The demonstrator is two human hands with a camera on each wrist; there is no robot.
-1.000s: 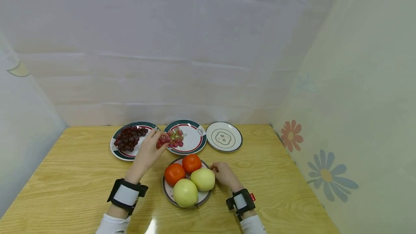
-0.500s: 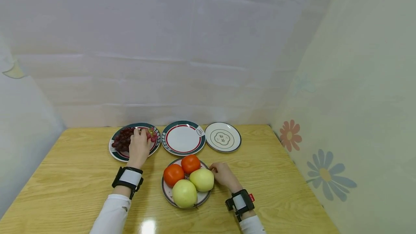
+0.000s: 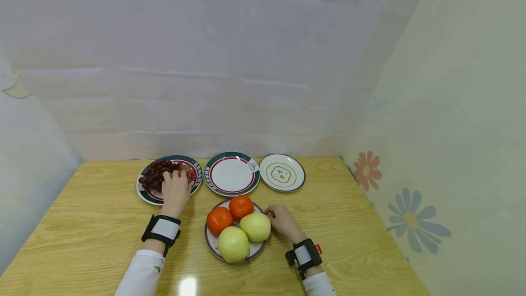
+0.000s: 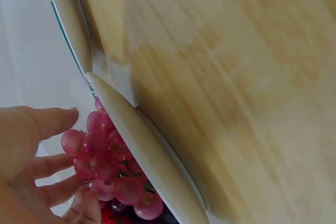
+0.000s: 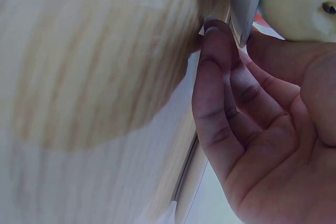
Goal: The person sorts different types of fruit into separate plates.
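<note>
My left hand [image 3: 176, 191] is over the right part of the left green-rimmed plate [image 3: 149, 199]. In the left wrist view its thumb stands off a bunch of pink grapes [image 4: 105, 163], and its spread fingers lie beside and behind it. The pink bunch rests on the plate next to a bunch of dark red grapes [image 3: 158, 175]. My right hand [image 3: 283, 223] pinches the rim of the fruit plate [image 5: 248, 3], thumb on top and fingers underneath. On that plate sit two tomatoes [image 3: 219, 220] and two pale green apples [image 3: 233, 244]; one apple is beside my right thumb.
To the right of the grape plate stand a second green-rimmed plate [image 3: 232, 175] and a smaller white plate [image 3: 281, 172] with a dark rim. All are on a wooden table [image 3: 82, 241]. A pale sheet hangs behind, and a flower-printed wall [image 3: 431, 150] flanks the right side.
My left hand has carried the pink grapes leftward from the middle plate to the left one, lowered them beside the dark grapes and loosened its fingers. My right hand has stayed at the fruit plate.
</note>
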